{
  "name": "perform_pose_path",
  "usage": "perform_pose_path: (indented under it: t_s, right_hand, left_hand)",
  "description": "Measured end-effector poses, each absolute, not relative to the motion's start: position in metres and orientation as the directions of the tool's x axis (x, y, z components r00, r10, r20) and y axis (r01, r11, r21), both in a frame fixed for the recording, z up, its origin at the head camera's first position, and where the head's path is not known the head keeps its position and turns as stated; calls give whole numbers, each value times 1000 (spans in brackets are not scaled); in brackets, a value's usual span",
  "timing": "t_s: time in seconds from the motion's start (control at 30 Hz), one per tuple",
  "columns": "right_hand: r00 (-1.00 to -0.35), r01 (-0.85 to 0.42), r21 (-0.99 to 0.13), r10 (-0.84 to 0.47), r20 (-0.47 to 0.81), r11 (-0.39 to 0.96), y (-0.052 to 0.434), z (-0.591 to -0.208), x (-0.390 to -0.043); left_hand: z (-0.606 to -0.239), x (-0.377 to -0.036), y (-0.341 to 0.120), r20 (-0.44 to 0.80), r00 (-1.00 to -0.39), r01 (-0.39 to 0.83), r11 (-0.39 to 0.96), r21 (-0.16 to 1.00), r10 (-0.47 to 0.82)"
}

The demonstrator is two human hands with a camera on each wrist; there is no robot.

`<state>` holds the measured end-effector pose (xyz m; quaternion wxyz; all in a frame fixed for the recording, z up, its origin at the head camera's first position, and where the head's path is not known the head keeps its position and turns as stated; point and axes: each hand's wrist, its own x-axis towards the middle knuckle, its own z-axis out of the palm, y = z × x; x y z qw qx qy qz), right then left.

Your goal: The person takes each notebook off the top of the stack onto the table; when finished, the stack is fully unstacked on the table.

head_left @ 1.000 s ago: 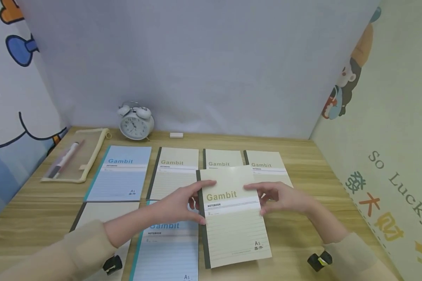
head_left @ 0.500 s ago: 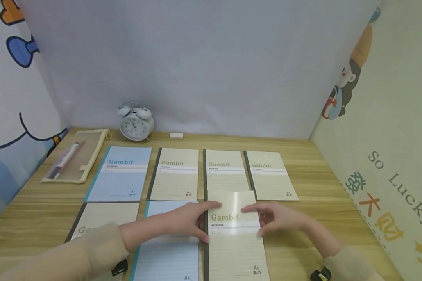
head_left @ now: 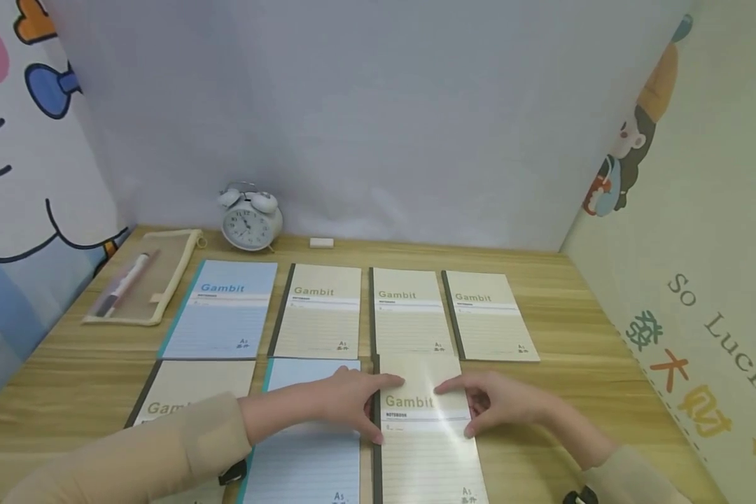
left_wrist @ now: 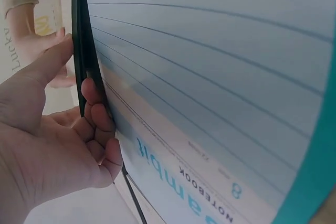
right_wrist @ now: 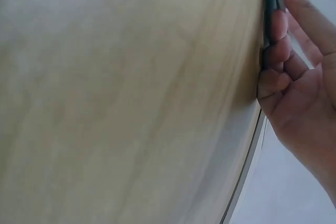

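Two hands meet on one cream notebook (head_left: 423, 427), and that is where my grip sits. I have my left hand (head_left: 343, 404) at its dark spine edge, thumb over the cover near the printed title and the other fingers (left_wrist: 97, 114) curled against the spine, as the left wrist view shows. I have my right hand (head_left: 498, 402) at the opposite edge, thumb on the cover and fingers (right_wrist: 275, 51) bent round the edge; the right wrist view shows them tucked against it. The notebook lies flat on the wooden surface (head_left: 579, 336) between the two hands, its cover catching a glare.

Just left of my left hand, touching the held book's spine, lies a blue notebook (head_left: 305, 441), partly under my left forearm. Further left of it lies another cream notebook (head_left: 183, 392), covered in part by my sleeve.

Beyond the grip runs a row of four: a blue one (head_left: 223, 308), then three cream ones (head_left: 318, 311), (head_left: 406, 311), (head_left: 486, 315). The third of these lies directly beyond the held book, just beside its far edge.

Further out, near the back wall, stand an alarm clock (head_left: 250, 220) and a small white eraser (head_left: 321, 243). Far to the left lies a pencil pouch (head_left: 145, 276) with a pen (head_left: 122, 283) inside.
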<state>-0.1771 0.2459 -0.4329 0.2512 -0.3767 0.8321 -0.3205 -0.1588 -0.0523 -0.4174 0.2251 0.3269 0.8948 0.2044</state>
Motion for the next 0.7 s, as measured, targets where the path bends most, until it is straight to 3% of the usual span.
perform_pose_path:
  t_s: [0.27,0.4,0.57,0.7]
  right_hand:
    - [-583,-523,-661,-791,-184,539,241,-428,-174]
    - [-592,-528,-641,-782,-192,557,241,-423,-175]
    - [-602,-503,-655,-772,-203,565,235,-407,-180]
    - [-602,-536,-651,-784,-151,537,222,-389,-185]
  left_hand:
    - [-418,-158,-48,-254,-694,565,728,389,674]
    - [-418,-160,-50,-252,-692,537,716,446,677]
    - [-407,-164,-64,-208,-647,536,632,560,733]
    - [-392,-168,-80,-157,-639,568,600,563,753]
